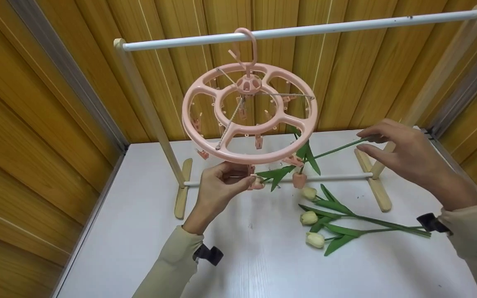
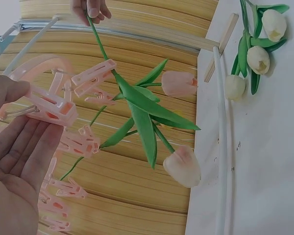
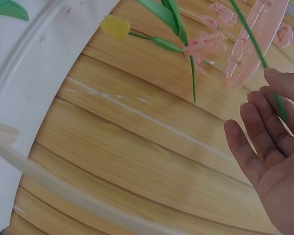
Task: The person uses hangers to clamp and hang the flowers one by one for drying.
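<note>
A pink round clip hanger [image 1: 255, 157] hangs by its hook from a white rail. At its near side my left hand [image 1: 222, 186] pinches a pink clip [image 2: 54, 106] between thumb and fingers. My right hand [image 1: 404, 153], off to the right, holds the green stem [image 3: 257, 46] of a pale pink-white tulip [image 2: 183, 167] near its end. That tulip's leaves and bloom reach back to beside the left hand. A pink tulip [image 1: 299, 180] hangs bloom down below the hanger's front right. In the right wrist view, a yellow tulip [image 3: 115, 27] hangs from another clip.
Three cream tulips [image 1: 315, 240] lie on the white table [image 1: 139, 248], stems pointing right. The rack's upper rail [image 1: 346, 28] and lower bar [image 1: 333, 177] span between wooden legs [image 1: 147, 103]. Wood-panelled walls [image 1: 48, 124] stand behind and at the sides.
</note>
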Demonstrator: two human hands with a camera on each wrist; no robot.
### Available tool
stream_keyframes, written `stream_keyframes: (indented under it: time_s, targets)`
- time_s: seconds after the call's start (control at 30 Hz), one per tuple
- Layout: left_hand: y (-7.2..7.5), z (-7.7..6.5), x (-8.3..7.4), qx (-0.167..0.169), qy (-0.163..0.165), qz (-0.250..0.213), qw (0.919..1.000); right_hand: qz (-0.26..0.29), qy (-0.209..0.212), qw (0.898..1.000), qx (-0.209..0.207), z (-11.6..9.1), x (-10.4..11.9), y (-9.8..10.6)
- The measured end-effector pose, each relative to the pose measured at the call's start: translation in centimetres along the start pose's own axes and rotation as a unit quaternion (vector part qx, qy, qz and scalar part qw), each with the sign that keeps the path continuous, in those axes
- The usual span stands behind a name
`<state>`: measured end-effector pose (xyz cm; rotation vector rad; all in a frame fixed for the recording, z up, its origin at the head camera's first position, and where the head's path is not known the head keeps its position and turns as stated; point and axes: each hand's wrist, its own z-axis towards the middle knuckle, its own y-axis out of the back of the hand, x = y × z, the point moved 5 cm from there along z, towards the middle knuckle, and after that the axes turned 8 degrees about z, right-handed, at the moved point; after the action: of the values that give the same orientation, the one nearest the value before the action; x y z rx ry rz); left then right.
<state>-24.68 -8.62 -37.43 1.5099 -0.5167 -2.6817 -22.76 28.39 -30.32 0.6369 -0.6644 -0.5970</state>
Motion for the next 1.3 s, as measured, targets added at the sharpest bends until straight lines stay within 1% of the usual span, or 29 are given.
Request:
stream_keyframes:
  time_s: [0.13, 0.27, 0.5, 0.63, 0.83, 0.93, 1.03, 1.2, 1.3]
  targets:
    - [0.0, 0.0, 0.0, 0.000, -0.003, 0.004, 1.0000, -0.014, -0.046, 0.999, 0.001, -0.9, -1.5, 0.5]
    - [0.0, 0.0, 0.0, 0.001, 0.002, -0.001, 1.0000, -0.015, -0.087, 0.996, 0.017, -1.9, -2.9, 0.5]
    - [0.1, -0.1, 0.2, 0.007, 0.009, -0.012, 0.9999, 0.000, -0.103, 0.994, 0.049, -4.4, -5.5, -1.0]
    - [0.1, -0.1, 0.2, 0.007, 0.012, -0.016, 0.9998, 0.007, -0.126, 0.989, 0.074, -6.0, -6.9, -2.1]
    - [0.2, -0.2, 0.2, 0.001, 0.022, -0.004, 0.9998, 0.026, -0.126, 0.988, 0.090, -8.0, -7.9, -3.6]
    - [0.2, -0.2, 0.2, -0.003, 0.025, -0.006, 0.9997, 0.035, -0.125, 0.987, 0.098, -8.8, -8.3, -4.3]
    - [0.3, -0.2, 0.2, -0.008, 0.026, -0.004, 0.9996, 0.047, -0.144, 0.981, 0.124, -9.8, -8.7, -5.3]
    - [0.3, -0.3, 0.2, -0.013, 0.028, -0.005, 0.9995, 0.075, -0.202, 0.960, 0.181, -11.3, -9.4, -7.1]
    - [0.3, -0.3, 0.3, -0.015, 0.030, -0.007, 0.9994, 0.079, -0.220, 0.952, 0.198, -12.0, -9.7, -8.0]
